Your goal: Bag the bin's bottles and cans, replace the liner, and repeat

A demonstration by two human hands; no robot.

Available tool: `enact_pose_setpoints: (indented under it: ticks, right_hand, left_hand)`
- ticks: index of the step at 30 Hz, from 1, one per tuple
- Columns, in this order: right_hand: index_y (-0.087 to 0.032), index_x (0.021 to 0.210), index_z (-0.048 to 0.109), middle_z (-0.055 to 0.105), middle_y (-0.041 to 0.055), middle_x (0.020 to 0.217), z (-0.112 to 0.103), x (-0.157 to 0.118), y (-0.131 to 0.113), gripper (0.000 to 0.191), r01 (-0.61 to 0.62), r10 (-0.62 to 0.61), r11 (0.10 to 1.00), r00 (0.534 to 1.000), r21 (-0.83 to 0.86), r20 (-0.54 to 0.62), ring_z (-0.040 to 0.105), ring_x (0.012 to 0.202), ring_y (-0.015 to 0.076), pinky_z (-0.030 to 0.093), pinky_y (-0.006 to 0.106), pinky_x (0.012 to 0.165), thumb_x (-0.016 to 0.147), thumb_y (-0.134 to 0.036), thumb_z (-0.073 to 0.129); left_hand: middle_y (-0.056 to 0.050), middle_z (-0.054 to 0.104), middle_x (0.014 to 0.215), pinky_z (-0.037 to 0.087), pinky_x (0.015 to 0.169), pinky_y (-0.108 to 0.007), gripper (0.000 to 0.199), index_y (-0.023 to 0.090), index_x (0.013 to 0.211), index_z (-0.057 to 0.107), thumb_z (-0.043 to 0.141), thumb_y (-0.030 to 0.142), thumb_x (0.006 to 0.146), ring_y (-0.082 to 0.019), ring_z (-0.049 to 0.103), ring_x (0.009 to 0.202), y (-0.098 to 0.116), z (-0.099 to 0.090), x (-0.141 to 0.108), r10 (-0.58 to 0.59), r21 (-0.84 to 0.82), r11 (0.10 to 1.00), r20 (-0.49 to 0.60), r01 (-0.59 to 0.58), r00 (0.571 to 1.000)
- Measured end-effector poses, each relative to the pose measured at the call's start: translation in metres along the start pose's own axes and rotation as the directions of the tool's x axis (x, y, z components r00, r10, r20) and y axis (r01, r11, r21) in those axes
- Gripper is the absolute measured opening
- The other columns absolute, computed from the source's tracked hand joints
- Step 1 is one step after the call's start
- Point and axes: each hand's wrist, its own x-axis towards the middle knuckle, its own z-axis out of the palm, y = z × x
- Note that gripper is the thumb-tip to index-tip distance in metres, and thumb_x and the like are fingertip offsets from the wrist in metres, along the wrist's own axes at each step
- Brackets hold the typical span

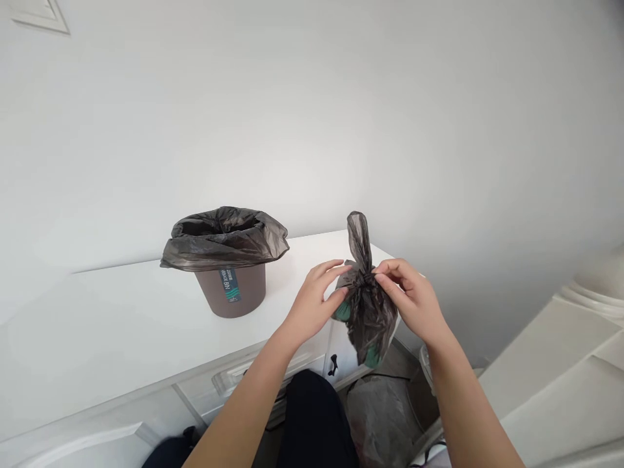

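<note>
A black plastic garbage bag point(373, 318) is tied in a knot, with a loop of plastic standing up above it. Green shows through the thin film at its left and bottom. My right hand point(409, 296) pinches the bag beside the knot between thumb and fingers. At the bag's left side is my left hand point(319, 296), its thumb and fingers apart around the plastic near the knot; I cannot tell how firmly they touch it. To the left stands a brown trash bin point(209, 292), lined with another black bag point(229, 246) folded over its rim.
The bin rests on a white cabinet top point(121, 325) against a pale wall point(292, 117). A dark handle point(333, 365) sticks out from the cabinet front. Below lies a clear plastic bag point(383, 416); white furniture point(560, 364) stands at the right.
</note>
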Motion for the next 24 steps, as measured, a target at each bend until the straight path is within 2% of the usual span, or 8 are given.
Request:
enact_pose_setpoints:
  ticks: [2, 4, 8, 13, 16, 18, 20, 24]
  right_hand:
    - [-0.024, 0.096, 0.056, 0.060, 0.0011, 0.090, 0.006, -0.006, -0.008, 0.015, -0.007, 0.000, 0.995, 0.997, 0.103, 0.073, 0.056, 0.084, 0.0146, 0.043, 0.026, 0.076, 0.094, -0.039, 0.053]
    - [-0.024, 0.095, 0.057, 0.058, 0.0006, 0.089, 0.014, -0.010, -0.016, 0.014, -0.022, -0.005, 0.981, 0.990, 0.192, 0.143, 0.055, 0.082, 0.0134, 0.043, 0.024, 0.072, 0.093, -0.038, 0.054]
    - [-0.023, 0.090, 0.058, 0.059, 0.0010, 0.084, 0.026, -0.014, -0.039, 0.018, -0.029, -0.039, 0.951, 0.976, 0.307, 0.213, 0.054, 0.074, 0.0127, 0.044, 0.023, 0.067, 0.091, -0.041, 0.058]
    - [-0.024, 0.081, 0.055, 0.053, -0.0009, 0.066, 0.021, -0.027, -0.051, 0.022, -0.014, -0.053, 0.884, 0.990, 0.467, 0.130, 0.049, 0.060, 0.0134, 0.040, 0.024, 0.053, 0.087, -0.043, 0.063]
    - [-0.026, 0.081, 0.051, 0.045, -0.0026, 0.062, 0.017, -0.040, -0.033, 0.017, -0.037, 0.016, 0.809, 0.999, 0.587, 0.041, 0.043, 0.055, 0.0137, 0.035, 0.024, 0.049, 0.087, -0.037, 0.063]
    - [-0.027, 0.083, 0.050, 0.041, -0.0025, 0.063, 0.019, -0.048, -0.015, 0.015, -0.095, 0.114, 0.764, 0.993, 0.639, 0.012, 0.041, 0.057, 0.0141, 0.035, 0.024, 0.050, 0.088, -0.036, 0.061]
    - [-0.027, 0.086, 0.050, 0.042, -0.0016, 0.069, 0.026, -0.055, 0.001, 0.014, -0.192, 0.229, 0.710, 0.973, 0.677, 0.036, 0.043, 0.061, 0.0144, 0.038, 0.024, 0.053, 0.087, -0.036, 0.060]
    - [-0.025, 0.090, 0.054, 0.050, 0.0006, 0.082, 0.047, -0.058, 0.009, 0.018, -0.369, 0.395, 0.539, 0.905, 0.757, 0.159, 0.050, 0.071, 0.0131, 0.044, 0.023, 0.063, 0.082, -0.034, 0.067]
  left_hand:
    - [-0.003, 0.048, 0.144, 0.033, 0.112, -0.038, 0.033, 0.029, 0.120, 0.062, 0.052, 0.021, 0.089, -0.023, 0.039, 0.135, 0.010, -0.007, -0.003, 0.050, 0.013, 0.999, 0.080, -0.051, 0.996]
    - [-0.005, 0.053, 0.138, 0.034, 0.111, -0.038, 0.026, 0.025, 0.105, 0.066, 0.052, 0.016, 0.085, -0.024, 0.043, 0.132, 0.014, -0.013, -0.009, 0.073, 0.016, 0.997, 0.140, -0.076, 0.988]
    - [-0.003, 0.066, 0.106, 0.045, 0.093, -0.033, 0.013, 0.024, 0.093, 0.063, 0.054, 0.020, 0.085, -0.022, 0.059, 0.105, 0.012, -0.030, -0.027, -0.022, -0.045, 0.998, 0.182, 0.031, 0.983]
    - [-0.004, 0.066, 0.094, 0.046, 0.081, -0.031, 0.018, 0.021, 0.089, 0.062, 0.054, 0.037, 0.090, -0.021, 0.059, 0.089, 0.000, -0.075, -0.072, -0.239, -0.137, 0.961, 0.038, 0.242, 0.970]
    - [-0.006, 0.064, 0.098, 0.045, 0.080, -0.031, 0.018, 0.021, 0.087, 0.061, 0.055, 0.037, 0.087, -0.022, 0.057, 0.092, -0.009, -0.101, -0.112, -0.330, -0.273, 0.916, -0.096, 0.294, 0.939]
    - [-0.005, 0.061, 0.094, 0.045, 0.073, -0.030, 0.017, 0.021, 0.078, 0.055, 0.058, 0.036, 0.084, -0.022, 0.057, 0.086, -0.013, -0.113, -0.138, -0.412, -0.445, 0.846, -0.196, 0.294, 0.890]
    - [-0.002, 0.057, 0.082, 0.043, 0.063, -0.027, 0.024, 0.021, 0.070, 0.045, 0.063, 0.034, 0.079, -0.019, 0.054, 0.074, -0.014, -0.120, -0.162, -0.482, -0.594, 0.761, -0.249, 0.261, 0.840]
    - [0.002, 0.049, 0.066, 0.037, 0.053, -0.023, 0.025, 0.022, 0.073, 0.041, 0.066, 0.023, 0.073, -0.013, 0.044, 0.059, -0.006, -0.126, -0.190, -0.539, -0.684, 0.686, -0.249, 0.247, 0.805]
